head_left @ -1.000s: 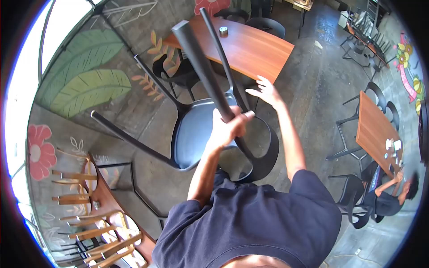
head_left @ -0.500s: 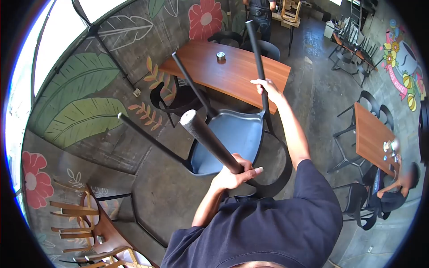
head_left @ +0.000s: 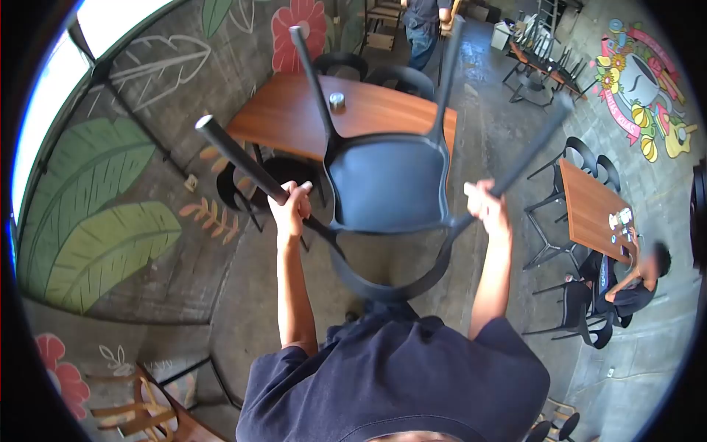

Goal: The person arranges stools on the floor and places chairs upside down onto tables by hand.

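Note:
A black chair [head_left: 389, 183] is held upside down in front of me, its four-sided seat underside facing up and its legs pointing up and outward. My left hand [head_left: 292, 209] is wrapped round one near leg, below its pale tip. Round the other near leg my right hand [head_left: 489, 209] is closed; that leg is slightly blurred toward its end. The curved backrest hangs low, close to my shirt. Beyond the chair stands a wooden table [head_left: 272, 110] with a small round tin [head_left: 336, 101] on it. The chair's far legs overlap the table in view.
Black chairs [head_left: 401, 81] stand along the table's far side, another [head_left: 236, 193] at its near left. To the right, a person [head_left: 635, 291] sits at a wooden table [head_left: 596, 199]. Another person [head_left: 423, 33] stands at the back. Wooden chairs [head_left: 136, 416] are at lower left.
The chair has turned from a slant to facing me squarely. My left hand has moved left with its leg; my right hand has shifted from a far leg to a near one.

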Available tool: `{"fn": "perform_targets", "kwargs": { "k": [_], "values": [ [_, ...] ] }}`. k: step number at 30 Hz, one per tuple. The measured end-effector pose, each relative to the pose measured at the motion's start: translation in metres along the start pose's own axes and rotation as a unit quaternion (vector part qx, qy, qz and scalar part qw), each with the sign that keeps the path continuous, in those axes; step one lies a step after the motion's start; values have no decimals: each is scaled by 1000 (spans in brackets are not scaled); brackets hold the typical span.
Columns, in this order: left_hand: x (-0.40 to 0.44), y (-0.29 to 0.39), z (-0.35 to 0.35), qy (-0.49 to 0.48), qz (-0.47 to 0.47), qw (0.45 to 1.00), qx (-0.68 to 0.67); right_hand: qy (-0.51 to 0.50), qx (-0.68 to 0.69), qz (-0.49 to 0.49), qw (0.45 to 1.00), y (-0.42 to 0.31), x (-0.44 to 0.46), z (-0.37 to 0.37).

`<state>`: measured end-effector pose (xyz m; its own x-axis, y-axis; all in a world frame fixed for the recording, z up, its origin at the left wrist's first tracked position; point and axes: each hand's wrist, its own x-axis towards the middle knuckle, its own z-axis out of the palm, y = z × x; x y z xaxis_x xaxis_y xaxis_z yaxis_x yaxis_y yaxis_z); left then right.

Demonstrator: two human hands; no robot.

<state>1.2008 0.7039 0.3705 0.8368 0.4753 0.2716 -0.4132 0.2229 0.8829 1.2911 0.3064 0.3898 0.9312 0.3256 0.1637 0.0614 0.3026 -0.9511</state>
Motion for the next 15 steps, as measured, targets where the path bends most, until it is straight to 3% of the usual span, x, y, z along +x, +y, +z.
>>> {"fn": "perform_targets", "kwargs": {
  "k": [5, 7, 8, 13, 15],
  "values": [
    [76, -32, 21, -111, 1, 992, 57, 136, 103, -5, 985, 60, -16, -16],
    [103, -56, 27, -138, 33, 988, 69, 120, 52, -25, 991, 68, 4, -24],
    [119, -64, 30, -141, -21, 987, 75, 131, 56, -20, 990, 69, 18, -29],
    [190, -106, 63, -156, -12, 982, 108, 203, 50, -19, 978, 87, 88, -53],
    [209, -129, 61, -135, -60, 988, 36, 194, 40, -36, 980, 104, 112, -63]
  ]
}}
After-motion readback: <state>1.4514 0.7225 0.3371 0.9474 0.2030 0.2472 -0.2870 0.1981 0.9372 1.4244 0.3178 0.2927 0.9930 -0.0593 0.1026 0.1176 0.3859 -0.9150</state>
